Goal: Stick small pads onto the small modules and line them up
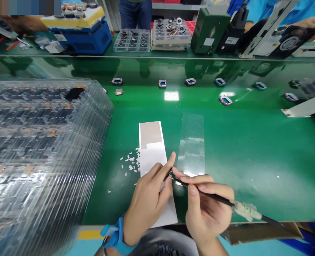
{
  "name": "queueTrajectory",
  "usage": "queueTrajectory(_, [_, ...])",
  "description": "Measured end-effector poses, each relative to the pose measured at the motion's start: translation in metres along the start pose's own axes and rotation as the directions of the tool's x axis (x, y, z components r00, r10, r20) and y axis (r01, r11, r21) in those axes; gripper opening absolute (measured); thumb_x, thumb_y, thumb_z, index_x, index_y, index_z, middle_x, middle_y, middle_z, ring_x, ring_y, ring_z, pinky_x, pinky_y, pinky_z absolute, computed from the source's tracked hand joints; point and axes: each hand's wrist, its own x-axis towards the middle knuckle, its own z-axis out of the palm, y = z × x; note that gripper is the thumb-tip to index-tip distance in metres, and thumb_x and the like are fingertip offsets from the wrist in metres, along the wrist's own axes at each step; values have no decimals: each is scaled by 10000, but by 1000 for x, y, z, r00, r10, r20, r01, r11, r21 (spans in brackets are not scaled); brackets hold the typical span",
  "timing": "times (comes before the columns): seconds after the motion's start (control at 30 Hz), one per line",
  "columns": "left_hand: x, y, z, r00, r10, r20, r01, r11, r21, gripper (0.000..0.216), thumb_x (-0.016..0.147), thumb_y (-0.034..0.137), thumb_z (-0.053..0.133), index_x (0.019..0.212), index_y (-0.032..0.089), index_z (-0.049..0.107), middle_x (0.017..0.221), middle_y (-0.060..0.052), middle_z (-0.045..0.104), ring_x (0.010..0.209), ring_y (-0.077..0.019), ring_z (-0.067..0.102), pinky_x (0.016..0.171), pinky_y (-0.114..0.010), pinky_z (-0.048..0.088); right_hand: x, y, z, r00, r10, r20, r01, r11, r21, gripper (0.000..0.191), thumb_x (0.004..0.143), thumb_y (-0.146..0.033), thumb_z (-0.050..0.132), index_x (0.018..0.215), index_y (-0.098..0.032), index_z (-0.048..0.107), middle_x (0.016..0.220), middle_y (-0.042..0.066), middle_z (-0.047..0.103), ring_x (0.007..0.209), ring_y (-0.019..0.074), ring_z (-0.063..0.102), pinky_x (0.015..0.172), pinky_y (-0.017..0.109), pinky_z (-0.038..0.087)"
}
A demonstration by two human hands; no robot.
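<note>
My left hand (153, 188), with a blue strap (118, 231) at its wrist, is closed on a small dark part (168, 174) pinched between thumb and fingers. Most of that part is hidden. My right hand (210, 202) grips a slim black tool (217, 198), apparently tweezers, with tape wrapped around its rear half. Its tip meets the small part at my left fingertips. Under my left hand lies a white sheet (153, 156) carrying a beige adhesive patch (150, 134). A clear plastic film (191, 142) lies to its right.
Stacked clear trays (93, 142) of small parts fill the left side. Small white scraps (132, 163) lie beside the sheet. Several small watch-like cases (226, 100) are spread along the back of the green table (253, 149). A raised shelf holds a blue machine (88, 37) and boxes.
</note>
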Motion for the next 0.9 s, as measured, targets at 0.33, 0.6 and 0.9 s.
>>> queueTrajectory(0.33, [0, -1, 1, 1000, -29, 10, 29, 999, 13, 541, 1026, 211, 331, 1557, 308, 300, 914, -35, 603, 767, -185, 611, 703, -303, 516, -2, 0, 3, 1000, 19, -16, -20, 998, -64, 233, 922, 4, 532, 989, -219, 538, 910, 32, 714, 943, 203, 753, 816, 412, 675])
queueTrajectory(0.6, [-3, 1, -3, 993, -82, -80, 72, 990, -118, 501, 1052, 331, 298, 1548, 279, 357, 823, -44, 629, 759, -198, 629, 777, -310, 533, 21, -1, -14, 999, -34, 1, 34, 990, -134, 153, 961, -108, 519, 985, -218, 623, 883, 42, 706, 918, 216, 743, 827, 393, 643])
queueTrajectory(0.9, [-2, -4, -26, 976, -185, -118, 127, 914, -386, 609, 1044, 541, 257, 1586, 262, 244, 746, -27, 639, 642, -179, 592, 665, -296, 530, 75, -5, 15, 702, 173, 691, 161, 907, -390, 192, 846, -285, 631, 692, -238, 527, 660, -30, 546, 552, 140, 548, 476, 233, 498])
